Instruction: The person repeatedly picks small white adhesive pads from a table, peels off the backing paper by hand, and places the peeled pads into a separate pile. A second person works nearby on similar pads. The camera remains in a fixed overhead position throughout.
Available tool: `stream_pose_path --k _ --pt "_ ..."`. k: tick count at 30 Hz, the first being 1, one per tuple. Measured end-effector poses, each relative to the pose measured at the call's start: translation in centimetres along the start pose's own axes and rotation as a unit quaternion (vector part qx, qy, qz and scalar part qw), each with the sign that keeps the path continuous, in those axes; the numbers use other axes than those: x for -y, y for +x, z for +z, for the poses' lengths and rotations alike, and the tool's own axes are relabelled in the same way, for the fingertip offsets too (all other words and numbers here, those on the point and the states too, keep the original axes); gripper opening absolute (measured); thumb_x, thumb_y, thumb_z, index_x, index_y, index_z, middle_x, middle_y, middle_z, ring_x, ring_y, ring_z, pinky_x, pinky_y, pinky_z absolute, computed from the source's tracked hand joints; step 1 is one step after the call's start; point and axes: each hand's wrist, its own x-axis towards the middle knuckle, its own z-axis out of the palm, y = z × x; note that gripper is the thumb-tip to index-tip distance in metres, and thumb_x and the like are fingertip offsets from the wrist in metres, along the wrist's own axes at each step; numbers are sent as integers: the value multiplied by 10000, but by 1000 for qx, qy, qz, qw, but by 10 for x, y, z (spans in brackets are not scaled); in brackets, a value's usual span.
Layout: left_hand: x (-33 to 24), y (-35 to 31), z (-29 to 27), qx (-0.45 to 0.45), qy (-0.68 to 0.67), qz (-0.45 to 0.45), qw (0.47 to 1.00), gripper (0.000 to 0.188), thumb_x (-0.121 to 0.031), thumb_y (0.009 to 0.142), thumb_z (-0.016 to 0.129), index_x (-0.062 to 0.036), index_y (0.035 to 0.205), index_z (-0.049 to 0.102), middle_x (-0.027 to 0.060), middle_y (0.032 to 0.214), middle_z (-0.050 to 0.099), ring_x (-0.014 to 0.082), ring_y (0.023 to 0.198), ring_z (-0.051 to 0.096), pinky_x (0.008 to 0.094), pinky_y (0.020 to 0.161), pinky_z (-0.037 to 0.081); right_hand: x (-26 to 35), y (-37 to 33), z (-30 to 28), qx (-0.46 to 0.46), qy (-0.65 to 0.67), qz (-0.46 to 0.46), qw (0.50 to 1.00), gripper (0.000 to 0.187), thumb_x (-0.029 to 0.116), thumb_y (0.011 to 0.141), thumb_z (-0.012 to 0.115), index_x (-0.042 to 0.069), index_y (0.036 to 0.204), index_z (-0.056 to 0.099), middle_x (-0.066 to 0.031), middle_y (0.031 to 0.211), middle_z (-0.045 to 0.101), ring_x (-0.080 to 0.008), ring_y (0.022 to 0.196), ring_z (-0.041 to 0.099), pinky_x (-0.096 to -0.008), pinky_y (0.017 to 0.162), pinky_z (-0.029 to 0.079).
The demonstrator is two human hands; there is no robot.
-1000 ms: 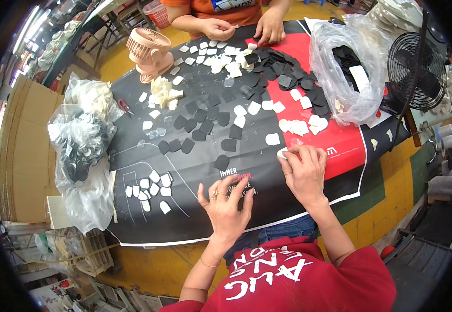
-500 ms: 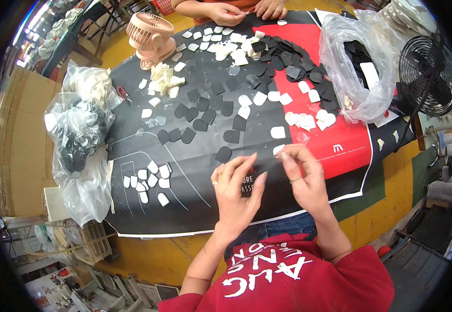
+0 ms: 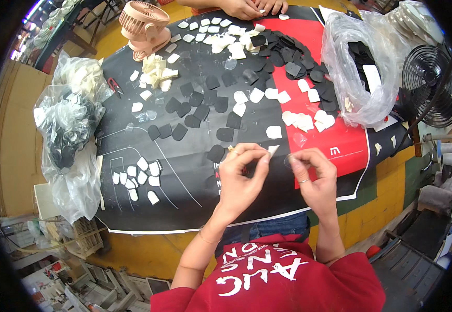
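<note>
Above the near part of the black table mat (image 3: 184,156), my left hand (image 3: 244,169) pinches a small white rounded patch (image 3: 273,150) between thumb and forefinger. Just to its right, my right hand (image 3: 315,174) has its thumb and forefinger closed on a thin, clear piece of film (image 3: 288,160). The hands are a short gap apart. Beyond them a white patch (image 3: 274,132) lies on the mat, with scattered black patches (image 3: 225,134) to its left. A group of white patches (image 3: 141,177) lies at the near left.
A peach desk fan (image 3: 144,26), red-handled snips (image 3: 114,87) and plastic bags of patches (image 3: 70,125) are on the left. An open plastic bag (image 3: 335,67) and a black fan (image 3: 428,86) stand at the right. Another person's hands (image 3: 254,7) work at the far edge.
The white patch has passed from my right fingertips to my left hand, whose spread fingers have closed on it. My right hand has drawn slightly right, with clear film now showing in its fingertips.
</note>
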Motion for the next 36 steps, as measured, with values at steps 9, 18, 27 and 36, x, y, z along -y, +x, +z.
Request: stream_pose_path --k 9,18,27,36 --pt "-20 -15 -13 -42 -74 -19 996 117 -22 890 692 44 984 718 112 997 668 152 823 641 267 755 503 22 2 21 48 -115 -152 980 104 64 896 701 -19 954 674 -120 874 645 -245 682 618 -326 622 493" --pt "-24 -19 -11 -21 80 54 995 217 13 833 705 -10 1048 729 78 1005 659 188 759 622 323 749 468 25 3 16 75 -194 -163 964 111 98 908 671 3 965 674 -88 863 648 -262 700 597 -363 642 446" --pt "-25 -17 -13 7 168 107 980 243 54 803 725 -14 1036 731 89 966 661 217 780 621 323 708 478 16 5 16 100 -164 -155 969 83 88 880 663 21 920 635 -83 859 626 -262 698 600 -370 638 463" --pt "-20 -16 -10 -8 41 30 999 203 30 836 713 5 1036 738 100 961 648 189 739 642 303 664 502 10 9 21 90 -132 -138 977 82 57 853 685 2 892 639 -90 825 634 -220 631 617 -320 548 488"
